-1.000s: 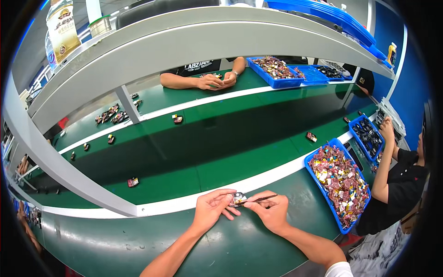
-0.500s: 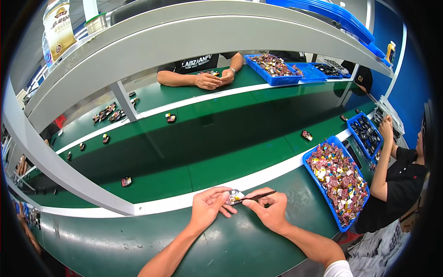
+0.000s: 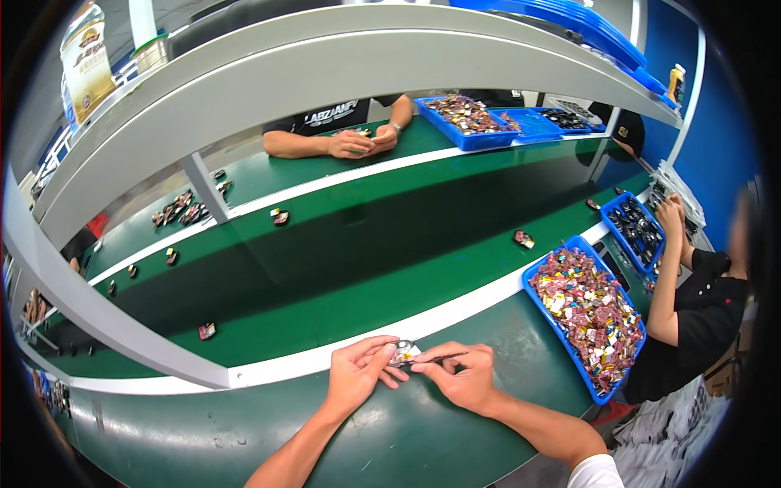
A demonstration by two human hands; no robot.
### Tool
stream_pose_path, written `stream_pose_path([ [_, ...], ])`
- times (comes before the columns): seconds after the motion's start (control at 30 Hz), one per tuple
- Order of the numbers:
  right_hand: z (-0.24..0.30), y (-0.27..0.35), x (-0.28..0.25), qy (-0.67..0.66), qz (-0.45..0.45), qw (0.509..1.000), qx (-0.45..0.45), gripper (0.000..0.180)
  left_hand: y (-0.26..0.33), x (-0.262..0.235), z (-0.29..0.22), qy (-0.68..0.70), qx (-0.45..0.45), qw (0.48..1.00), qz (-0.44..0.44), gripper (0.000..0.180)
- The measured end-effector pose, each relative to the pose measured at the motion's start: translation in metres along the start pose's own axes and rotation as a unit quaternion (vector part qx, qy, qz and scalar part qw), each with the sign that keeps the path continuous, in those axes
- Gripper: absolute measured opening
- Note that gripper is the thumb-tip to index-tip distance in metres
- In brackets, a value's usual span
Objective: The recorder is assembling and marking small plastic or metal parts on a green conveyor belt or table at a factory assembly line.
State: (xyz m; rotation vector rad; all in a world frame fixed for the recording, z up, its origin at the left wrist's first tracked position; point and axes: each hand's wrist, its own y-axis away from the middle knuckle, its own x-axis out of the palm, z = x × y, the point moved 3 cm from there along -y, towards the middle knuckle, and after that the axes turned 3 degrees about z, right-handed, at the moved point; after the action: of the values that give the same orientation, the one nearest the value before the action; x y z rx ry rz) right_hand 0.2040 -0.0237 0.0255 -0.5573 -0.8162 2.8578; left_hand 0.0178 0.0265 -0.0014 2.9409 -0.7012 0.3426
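Observation:
My left hand (image 3: 355, 378) grips a small electronic assembly (image 3: 404, 353) between thumb and fingers, just over the near workbench. White and yellow bits show on the assembly, with a dark edge; finer detail is too small to make out. Pinched in my right hand (image 3: 465, 382) is a thin dark tool, probably tweezers (image 3: 447, 357). Its tip meets the assembly's lower right side, close to my left fingertips. My fingers cover part of both things.
A blue tray (image 3: 604, 398) heaped with small parts stands at my right. Beyond the white rail, a green belt (image 3: 325, 301) carries scattered assemblies (image 3: 207, 331). A grey shelf frame (image 3: 325, 49) arches overhead. Co-workers sit across and at right, near a blue tray of black parts (image 3: 634, 232).
The whole view has shifted slightly. Both hands stay together at the assembly, and the dark tool lies a little flatter against it. Parts on the belt have moved a little left.

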Motion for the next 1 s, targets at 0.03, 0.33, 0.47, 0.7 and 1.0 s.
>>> stream_pose_path([
  [0.03, 0.002, -0.001, 0.0, -0.001, -0.005, 1.0, -0.004, 0.007, 0.0, 0.0, 0.0, -0.001, 0.0, 1.0, 0.0, 0.031],
  [0.33, -0.006, 0.0, 0.003, -0.006, -0.005, 1.0, -0.022, 0.013, 0.0, 0.001, -0.004, -0.022, 0.038, 0.999, -0.006, 0.028],
  [0.47, -0.004, 0.001, 0.005, -0.006, -0.012, 0.999, -0.045, 0.015, 0.001, 0.0, -0.005, -0.038, 0.039, 0.998, -0.023, 0.026],
  [0.7, 0.001, -0.001, 0.004, 0.013, -0.017, 0.996, -0.092, 0.014, 0.001, 0.004, -0.009, -0.046, 0.038, 0.997, -0.04, 0.024],
  [1.0, -0.002, 0.004, 0.006, 0.009, -0.021, 0.993, -0.112, 0.01, 0.0, 0.004, -0.005, -0.057, 0.053, 0.995, -0.057, 0.023],
])
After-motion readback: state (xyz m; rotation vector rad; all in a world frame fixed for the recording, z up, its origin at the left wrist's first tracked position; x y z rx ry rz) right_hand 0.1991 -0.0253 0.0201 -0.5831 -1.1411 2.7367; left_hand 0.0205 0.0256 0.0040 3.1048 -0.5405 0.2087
